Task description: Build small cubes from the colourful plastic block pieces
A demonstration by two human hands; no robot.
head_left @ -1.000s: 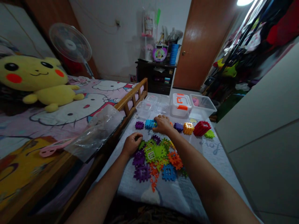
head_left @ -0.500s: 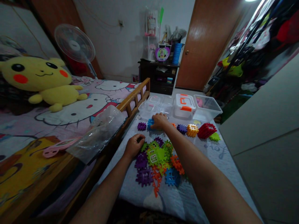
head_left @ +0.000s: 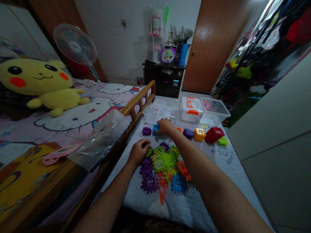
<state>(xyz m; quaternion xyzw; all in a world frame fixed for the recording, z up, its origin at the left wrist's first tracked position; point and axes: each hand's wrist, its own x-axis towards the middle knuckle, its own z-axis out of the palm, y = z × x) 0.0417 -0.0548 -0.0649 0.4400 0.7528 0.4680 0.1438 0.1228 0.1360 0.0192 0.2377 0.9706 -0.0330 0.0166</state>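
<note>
My right hand (head_left: 165, 125) reaches across the table, its fingers closed on a blue interlocking toy block (head_left: 155, 128) in the back row. Its palm hides part of that row. Nearer to me, my left hand (head_left: 139, 151) rests on the cloth with curled fingers and no block visible in them. Beside it lies a loose pile of interlocking blocks: green ones (head_left: 166, 160) on top, purple ones (head_left: 150, 183) at the left, orange ones (head_left: 184, 170) and a blue one (head_left: 178, 183) in front. My right forearm covers the pile's right side.
Along the row stand purple (head_left: 146, 131), dark violet (head_left: 188, 133), yellow-orange (head_left: 199, 135) and red blocks (head_left: 214, 134), with a green piece (head_left: 222, 141) at the end. Behind are a lidded clear box (head_left: 191, 109) and an open bin (head_left: 215, 111). A wooden bed rail (head_left: 137, 102) borders the left.
The view has shifted slightly. Both hands stay where they were, the right one still at the blue block and the left beside the pile.
</note>
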